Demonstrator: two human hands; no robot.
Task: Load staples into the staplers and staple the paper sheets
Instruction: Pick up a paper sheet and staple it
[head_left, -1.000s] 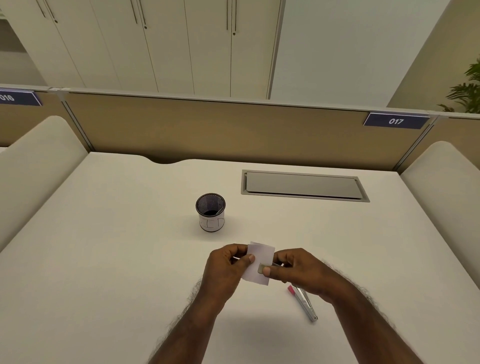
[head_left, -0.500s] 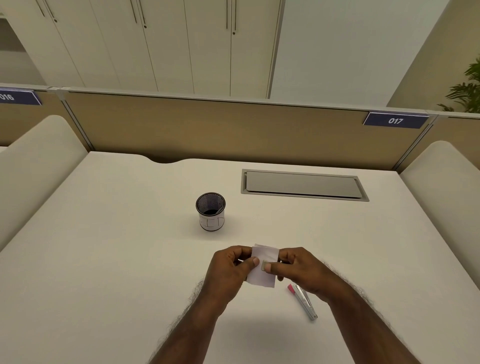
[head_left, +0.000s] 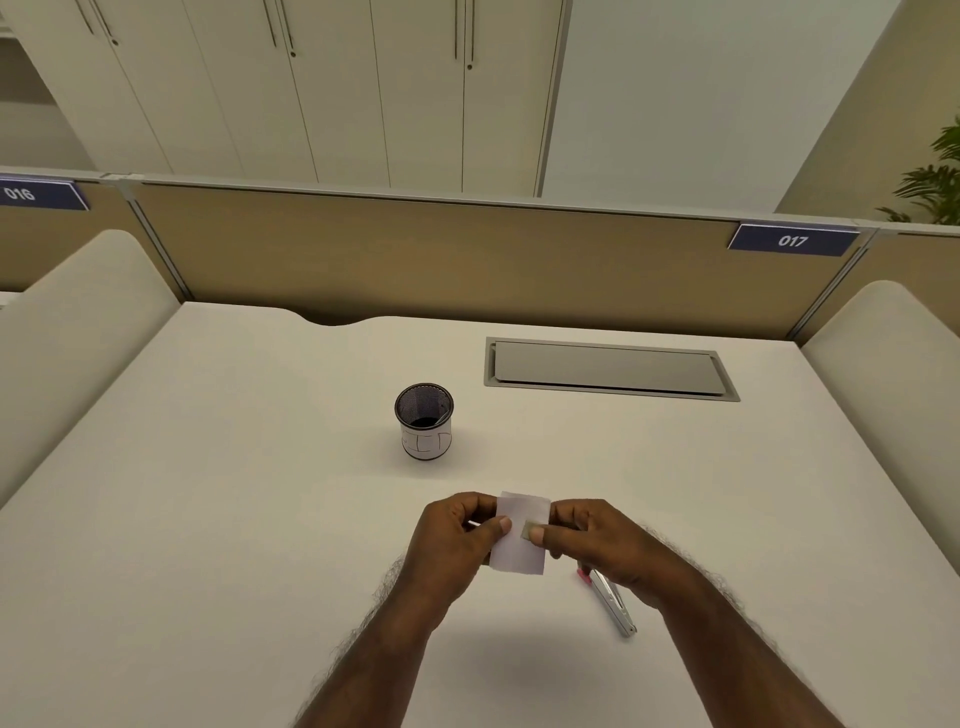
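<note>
A small white paper sheet (head_left: 519, 551) is held above the white desk (head_left: 208, 519) between both hands. My left hand (head_left: 457, 540) pinches its left edge with thumb on top. My right hand (head_left: 597, 545) pinches its right side, the thumb pressing a small grey-green piece (head_left: 528, 531) against the paper; what that piece is I cannot tell. A slim silver stapler (head_left: 615, 605) with a pink tip lies on the desk under my right wrist, partly hidden by it.
A black mesh pen cup (head_left: 424, 422) with a white paper band stands behind the hands. A grey cable hatch (head_left: 608, 369) is set into the desk at the back right. A beige partition (head_left: 415, 249) closes the far edge.
Both hands with the paper have drifted slightly toward me and down. The thumbs have closed in toward each other on the sheet. The stapler and cup have not moved.
</note>
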